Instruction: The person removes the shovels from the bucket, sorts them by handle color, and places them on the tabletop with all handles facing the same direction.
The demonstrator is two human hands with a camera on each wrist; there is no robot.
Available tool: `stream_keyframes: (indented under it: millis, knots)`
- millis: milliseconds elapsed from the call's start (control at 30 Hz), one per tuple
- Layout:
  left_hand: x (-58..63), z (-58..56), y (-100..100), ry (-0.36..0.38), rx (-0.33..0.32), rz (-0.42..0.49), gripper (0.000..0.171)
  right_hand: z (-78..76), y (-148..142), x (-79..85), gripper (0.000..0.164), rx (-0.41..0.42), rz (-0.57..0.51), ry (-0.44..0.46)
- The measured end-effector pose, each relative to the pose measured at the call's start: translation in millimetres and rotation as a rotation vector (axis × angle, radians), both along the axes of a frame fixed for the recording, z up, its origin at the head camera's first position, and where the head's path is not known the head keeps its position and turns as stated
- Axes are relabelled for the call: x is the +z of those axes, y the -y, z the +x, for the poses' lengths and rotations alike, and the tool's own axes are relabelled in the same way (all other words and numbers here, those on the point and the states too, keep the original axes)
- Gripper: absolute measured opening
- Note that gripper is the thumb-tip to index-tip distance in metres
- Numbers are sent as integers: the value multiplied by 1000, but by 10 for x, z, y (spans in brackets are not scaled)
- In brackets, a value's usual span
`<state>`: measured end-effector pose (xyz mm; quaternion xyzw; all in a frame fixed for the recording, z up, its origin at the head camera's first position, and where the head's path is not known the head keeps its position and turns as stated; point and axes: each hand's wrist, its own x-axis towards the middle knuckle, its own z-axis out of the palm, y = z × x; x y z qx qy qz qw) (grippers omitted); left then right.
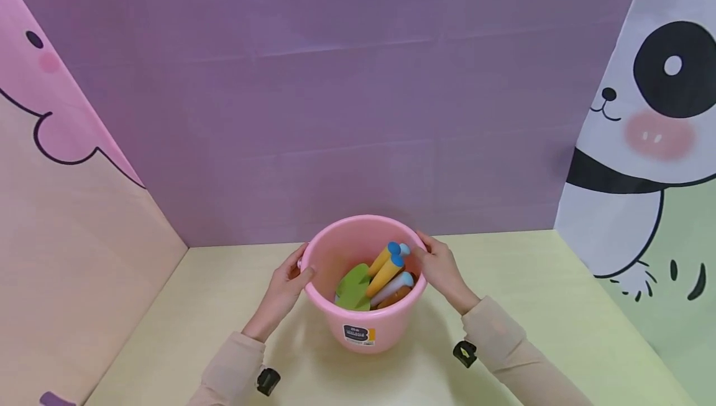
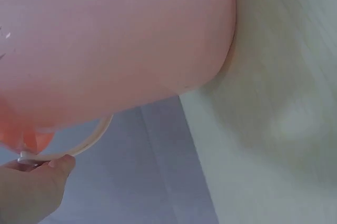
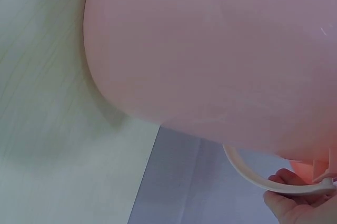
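A pink plastic bucket (image 1: 358,329) with a label on its front stands on the table. My left hand (image 1: 284,288) grips its left rim, with the thumb over the edge. On the opposite side, my right hand (image 1: 442,269) holds the right rim. The bucket's pale handle (image 2: 88,142) hangs behind it, and the left fingers touch its end. In the right wrist view, fingers (image 3: 287,175) lie about the handle near its hinge. Inside the bucket are a green leaf-shaped piece (image 1: 353,288), yellow sticks (image 1: 385,276) with blue ends, a whitish stick (image 1: 393,288) and a brown piece (image 1: 396,297).
The pale yellow table (image 1: 224,306) meets a purple backdrop (image 1: 358,95) close behind the bucket. Side panels with a pink cartoon figure (image 1: 61,95) and a panda (image 1: 632,163) flank it. A purple object (image 1: 56,399) shows at the lower left edge.
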<state>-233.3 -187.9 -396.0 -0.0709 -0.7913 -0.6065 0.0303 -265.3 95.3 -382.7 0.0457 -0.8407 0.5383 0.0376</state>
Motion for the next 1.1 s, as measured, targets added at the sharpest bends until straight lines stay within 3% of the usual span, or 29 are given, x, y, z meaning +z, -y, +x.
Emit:
stream_keyframes:
  millis: [100, 233, 533, 633, 767, 1100]
  knots:
    - [74, -14, 2, 7, 9, -88, 59, -3, 0, 5, 48, 6, -1, 2]
    - [178, -125, -29, -3, 24, -193, 58, -5, 11, 11, 48, 8, -12, 7]
    - [249, -450, -107, -6, -28, -273, 52, -3, 1, -4, 48, -6, -19, 15]
    - [246, -502, -89, 19, -52, -268, 54, -4, -5, -5, 48, -3, -22, 9]
    - [218, -521, -29, 54, -90, -197, 57, -1, -8, -6, 48, 4, -18, 12]
    - [184, -568, 106, 68, -213, -111, 60, -17, -9, -5, 48, -3, -20, 7]
